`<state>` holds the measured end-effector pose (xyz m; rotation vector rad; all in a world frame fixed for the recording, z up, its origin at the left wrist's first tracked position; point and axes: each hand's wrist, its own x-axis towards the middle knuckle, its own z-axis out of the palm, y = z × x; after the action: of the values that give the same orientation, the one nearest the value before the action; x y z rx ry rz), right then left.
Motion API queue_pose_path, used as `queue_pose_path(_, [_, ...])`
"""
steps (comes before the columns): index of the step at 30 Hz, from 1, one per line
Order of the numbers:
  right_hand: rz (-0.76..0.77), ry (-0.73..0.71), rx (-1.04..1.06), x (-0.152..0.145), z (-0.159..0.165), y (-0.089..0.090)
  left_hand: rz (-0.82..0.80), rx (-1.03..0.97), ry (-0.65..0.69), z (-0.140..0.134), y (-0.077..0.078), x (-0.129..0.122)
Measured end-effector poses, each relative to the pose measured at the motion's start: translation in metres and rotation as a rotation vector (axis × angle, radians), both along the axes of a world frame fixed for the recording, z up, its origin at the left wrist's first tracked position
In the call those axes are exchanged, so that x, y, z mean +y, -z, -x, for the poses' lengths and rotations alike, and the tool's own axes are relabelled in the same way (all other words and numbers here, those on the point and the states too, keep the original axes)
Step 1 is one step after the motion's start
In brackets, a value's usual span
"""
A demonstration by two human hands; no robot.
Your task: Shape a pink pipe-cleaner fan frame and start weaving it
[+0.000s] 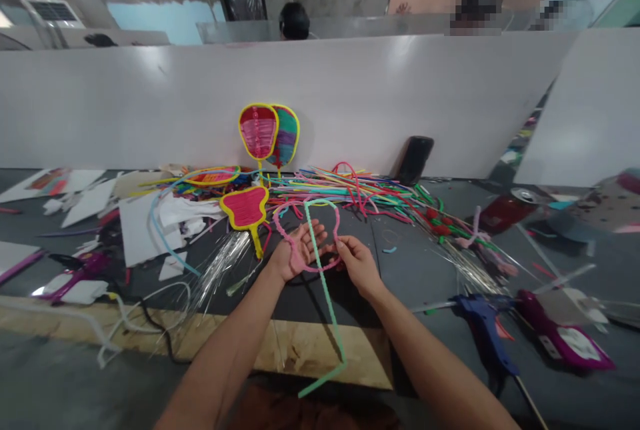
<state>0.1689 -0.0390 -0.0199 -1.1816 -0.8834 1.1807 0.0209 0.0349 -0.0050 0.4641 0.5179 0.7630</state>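
A pink pipe cleaner (336,213) is bent into a rounded, heart-like loop above the dark table. A light green pipe cleaner (330,307) runs from the loop's top down across its middle, its lower end bent sideways over the table's front edge. My left hand (295,253) lies palm up under the loop, fingers stretched out, with the pink pipe cleaner crossing the palm. Thumb and fingers of my right hand (359,265) pinch the loop's right side. Just left of the loop lies a small pink fan with a yellow rim (245,209).
Two yellow-rimmed fans (259,131) lean on the white partition (150,103). Many loose pipe cleaners (320,183) lie below them. A phone (416,158) stands behind. At right are a blue glue gun (483,330), a purple device (563,333) and a red can (507,210).
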Motion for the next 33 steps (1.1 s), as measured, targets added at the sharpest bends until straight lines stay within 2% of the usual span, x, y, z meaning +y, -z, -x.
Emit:
queue_pose_path(3, [-0.025,-0.078,0.005,-0.001,-0.002,-0.002,-0.056,-0.032,-0.019,0.005,-0.002,-0.002])
queue_pose_path(6, [-0.020,-0.220,0.078,-0.004,-0.005,-0.005,-0.100,-0.071,0.002,0.009,-0.006,-0.002])
queue_pose_path(10, [0.058,-0.377,0.212,-0.007,-0.012,-0.008,-0.135,-0.132,0.056,0.015,-0.010,-0.001])
queue_pose_path(14, [0.134,-0.499,0.195,-0.009,-0.018,-0.010,-0.148,-0.180,0.070,0.020,-0.009,0.002])
queue_pose_path(22, [0.137,-0.452,0.138,-0.010,-0.009,-0.009,-0.169,-0.173,0.093,0.019,-0.006,0.001])
queue_pose_path(29, [0.164,-0.480,0.105,-0.011,-0.005,-0.010,-0.175,-0.152,0.073,0.017,-0.005,0.002])
queue_pose_path(33, [0.126,-0.388,0.176,-0.011,-0.002,-0.011,-0.174,-0.137,0.067,0.016,-0.005,0.000])
